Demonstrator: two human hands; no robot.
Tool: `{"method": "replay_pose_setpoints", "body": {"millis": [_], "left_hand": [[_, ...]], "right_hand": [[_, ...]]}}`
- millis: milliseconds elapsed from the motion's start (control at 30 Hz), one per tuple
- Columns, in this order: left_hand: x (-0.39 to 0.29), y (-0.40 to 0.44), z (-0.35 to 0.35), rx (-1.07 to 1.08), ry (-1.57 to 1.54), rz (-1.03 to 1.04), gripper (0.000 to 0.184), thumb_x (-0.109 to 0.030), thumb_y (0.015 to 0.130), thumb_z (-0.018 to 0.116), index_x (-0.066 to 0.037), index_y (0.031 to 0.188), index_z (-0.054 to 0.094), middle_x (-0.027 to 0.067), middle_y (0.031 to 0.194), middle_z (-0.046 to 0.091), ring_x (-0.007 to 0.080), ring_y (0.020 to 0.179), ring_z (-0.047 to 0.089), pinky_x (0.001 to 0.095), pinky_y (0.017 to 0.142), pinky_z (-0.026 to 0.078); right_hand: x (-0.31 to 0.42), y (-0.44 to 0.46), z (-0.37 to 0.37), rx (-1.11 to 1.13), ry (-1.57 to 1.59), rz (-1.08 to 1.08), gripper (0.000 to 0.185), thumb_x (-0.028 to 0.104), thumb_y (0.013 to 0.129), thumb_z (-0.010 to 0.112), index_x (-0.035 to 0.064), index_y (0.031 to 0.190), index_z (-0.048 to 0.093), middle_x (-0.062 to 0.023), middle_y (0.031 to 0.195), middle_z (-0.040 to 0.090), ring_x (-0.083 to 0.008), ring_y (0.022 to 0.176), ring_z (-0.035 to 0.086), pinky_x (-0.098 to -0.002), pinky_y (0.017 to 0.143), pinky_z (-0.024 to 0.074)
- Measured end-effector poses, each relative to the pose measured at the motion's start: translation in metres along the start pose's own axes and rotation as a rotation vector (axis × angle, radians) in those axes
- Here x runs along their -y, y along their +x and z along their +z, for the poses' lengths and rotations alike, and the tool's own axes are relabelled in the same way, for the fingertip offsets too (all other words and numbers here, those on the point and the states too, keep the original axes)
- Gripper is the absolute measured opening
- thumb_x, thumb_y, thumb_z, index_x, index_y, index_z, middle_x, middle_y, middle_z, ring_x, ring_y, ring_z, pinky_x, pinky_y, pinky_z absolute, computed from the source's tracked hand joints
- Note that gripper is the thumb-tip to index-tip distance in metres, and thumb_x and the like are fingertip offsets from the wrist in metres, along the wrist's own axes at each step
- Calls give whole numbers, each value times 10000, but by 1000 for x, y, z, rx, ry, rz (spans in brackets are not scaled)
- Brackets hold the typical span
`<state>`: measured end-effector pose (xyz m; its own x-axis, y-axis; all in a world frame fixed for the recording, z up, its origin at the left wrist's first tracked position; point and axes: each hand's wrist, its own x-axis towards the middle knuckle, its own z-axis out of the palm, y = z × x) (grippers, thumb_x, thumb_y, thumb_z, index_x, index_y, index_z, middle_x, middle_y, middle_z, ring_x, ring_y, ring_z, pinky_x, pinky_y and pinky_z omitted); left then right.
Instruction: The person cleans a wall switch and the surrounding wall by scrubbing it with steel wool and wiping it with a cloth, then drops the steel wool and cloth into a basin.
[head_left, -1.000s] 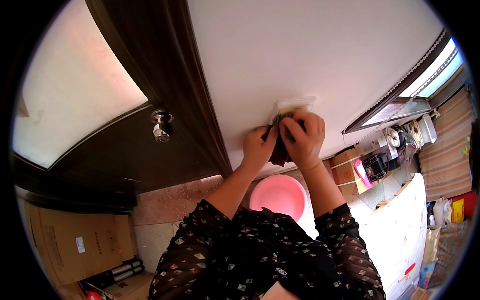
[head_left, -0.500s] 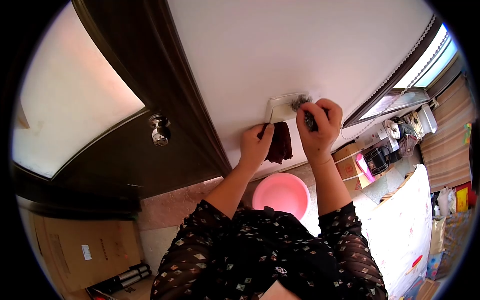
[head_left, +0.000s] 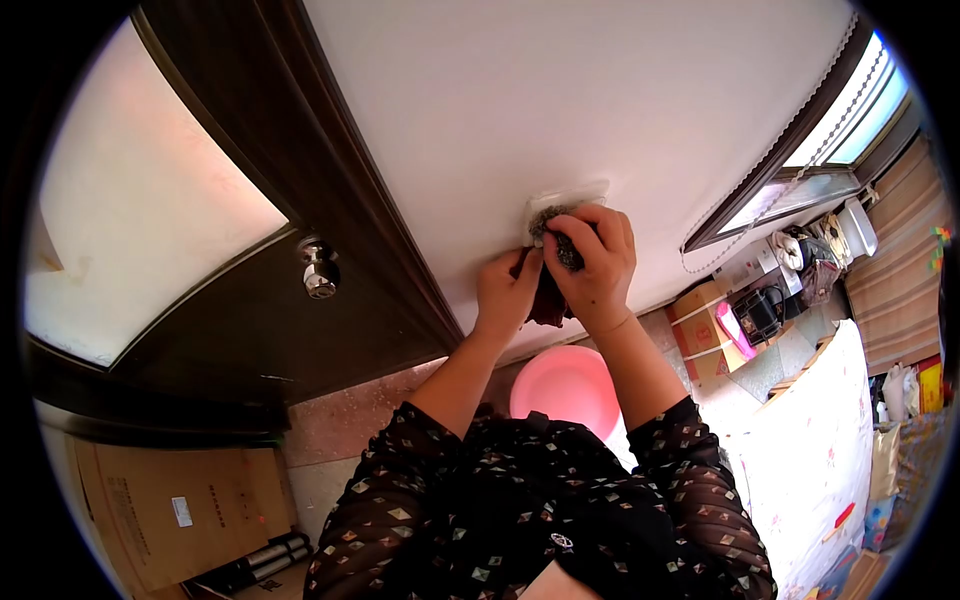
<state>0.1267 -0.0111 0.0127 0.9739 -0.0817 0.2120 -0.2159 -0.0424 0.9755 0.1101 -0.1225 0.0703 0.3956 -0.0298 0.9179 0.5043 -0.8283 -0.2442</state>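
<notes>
On the white wall is a light switch plate (head_left: 592,192), partly covered by my hands. My right hand (head_left: 598,262) is closed round a grey steel wool scrubber (head_left: 546,222) and presses it against the plate's left part. Just below the plate, my left hand (head_left: 505,290) pinches a dark red cloth (head_left: 546,306), which hangs down between the two hands. My left fingertips are close to the plate's lower edge; whether they touch it I cannot tell.
A pink basin (head_left: 566,388) stands on the floor beneath my arms. To the left is a dark door with a metal knob (head_left: 319,268). Cardboard boxes (head_left: 185,510) lean at the lower left. A window (head_left: 800,180), a beaded chain and a bed (head_left: 810,460) are on the right.
My right hand has moved left across the switch plate with the steel wool, from its right side to its left part. My left hand stays almost in place with the cloth.
</notes>
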Motion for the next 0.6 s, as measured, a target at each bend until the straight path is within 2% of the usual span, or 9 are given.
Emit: {"method": "replay_pose_setpoints", "body": {"millis": [100, 167, 333, 467, 533, 600], "left_hand": [[4, 0, 2, -11, -18, 41, 234, -186, 855, 537, 34, 827, 611, 102, 626, 593, 102, 563, 508, 273, 538, 422], [0, -1, 1, -5, -15, -7, 232, -184, 854, 537, 36, 832, 608, 97, 621, 588, 101, 563, 503, 277, 539, 421], [6, 0, 3, -17, -17, 22, 220, -173, 852, 538, 35, 848, 610, 94, 623, 586, 95, 569, 496, 271, 542, 421], [4, -1, 1, -6, -14, 2, 229, -183, 854, 542, 35, 845, 613, 70, 610, 572, 88, 565, 478, 258, 541, 417], [6, 0, 4, -21, -58, 36, 239, -190, 855, 543, 38, 838, 613, 58, 604, 567, 88, 559, 471, 257, 534, 413], [7, -2, 4, -33, -95, 62, 248, -196, 856, 543, 40, 832, 613, 47, 598, 562, 87, 553, 465, 256, 527, 409]], "right_hand": [[-5, -14, 6, 18, -2, -5, 230, 60, 568, 698, 126, 769, 610, -5, 792, 518, -202, 721, 510, -313, 628, 400], [-4, -18, 6, 25, -10, 11, 225, 57, 561, 698, 130, 753, 605, 0, 784, 516, -198, 712, 504, -313, 630, 394], [-3, 3, 5, -69, -33, 25, 217, 51, 562, 698, 131, 740, 603, -1, 783, 515, -199, 714, 503, -311, 628, 389], [-6, -9, 3, -12, -36, 38, 208, 49, 568, 695, 129, 735, 599, -3, 781, 515, -201, 715, 504, -314, 630, 391], [-4, -9, 1, 38, -31, -8, 214, 13, 571, 699, 85, 746, 600, -44, 807, 531, -236, 729, 512, -325, 630, 430], [-4, 3, 0, -6, -44, 1, 207, 29, 571, 696, 102, 737, 597, -28, 799, 527, -222, 726, 511, -322, 627, 415]]}}
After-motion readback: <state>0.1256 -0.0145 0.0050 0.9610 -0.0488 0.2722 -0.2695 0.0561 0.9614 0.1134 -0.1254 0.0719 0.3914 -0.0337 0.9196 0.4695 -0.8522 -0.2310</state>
